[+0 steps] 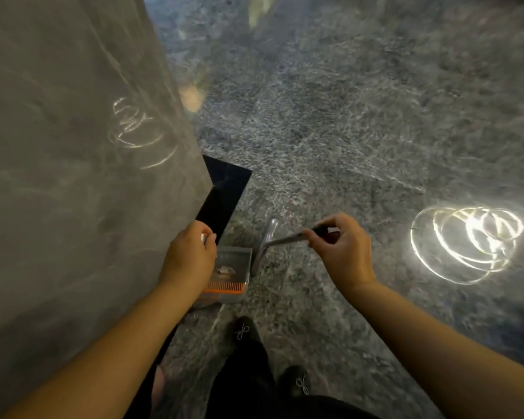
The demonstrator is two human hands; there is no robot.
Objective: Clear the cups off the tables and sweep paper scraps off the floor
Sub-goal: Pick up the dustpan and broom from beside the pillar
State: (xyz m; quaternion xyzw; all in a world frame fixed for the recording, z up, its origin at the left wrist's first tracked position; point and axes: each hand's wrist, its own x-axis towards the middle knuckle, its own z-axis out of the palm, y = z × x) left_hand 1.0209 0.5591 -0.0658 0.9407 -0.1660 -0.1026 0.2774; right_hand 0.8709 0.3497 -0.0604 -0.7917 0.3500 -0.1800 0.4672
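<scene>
The view is motion-blurred. My left hand [191,255] grips the white handle top of a long-handled grey dustpan [235,275], which hangs low over the floor beside the table. A crumpled paper scrap [226,270] lies inside the pan, above its orange comb edge [226,287]. My right hand [341,247] grips the dark end of a broom handle [288,238]. The handle slants left and down to the pale broom head [262,249], right of the pan. No cups are in view.
A grey stone table top [73,176] fills the left side, with its black base plate [224,192] on the speckled grey floor [345,116]. My two black shoes [244,331] stand below the pan. A bright light reflection [466,241] lies on the floor at right.
</scene>
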